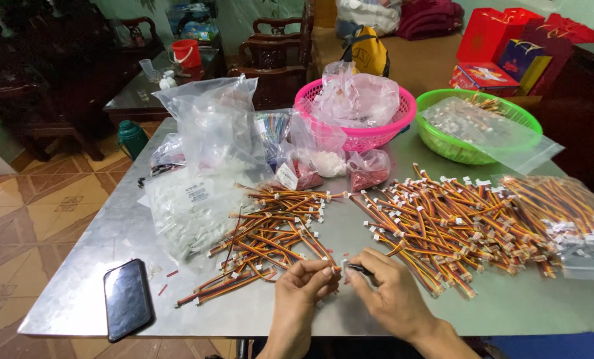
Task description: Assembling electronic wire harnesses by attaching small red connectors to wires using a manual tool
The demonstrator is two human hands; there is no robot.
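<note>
My left hand [302, 287] pinches the end of a short striped wire lead with a small white connector [337, 268] at the table's front edge. My right hand [390, 289] grips a thin dark tool [359, 268] whose tip meets that connector. The two hands touch at the fingertips. A loose pile of orange, red and black wire leads [270, 236] lies just behind my left hand. A larger heap of leads with white plugs [450, 223] spreads behind my right hand.
A black phone [127, 299] lies front left on the grey metal table [529, 306]. Clear plastic bags of white parts [200, 193] stand at the left. A pink basket [370, 136] and a green basket [466, 149] sit at the back, wooden chairs behind.
</note>
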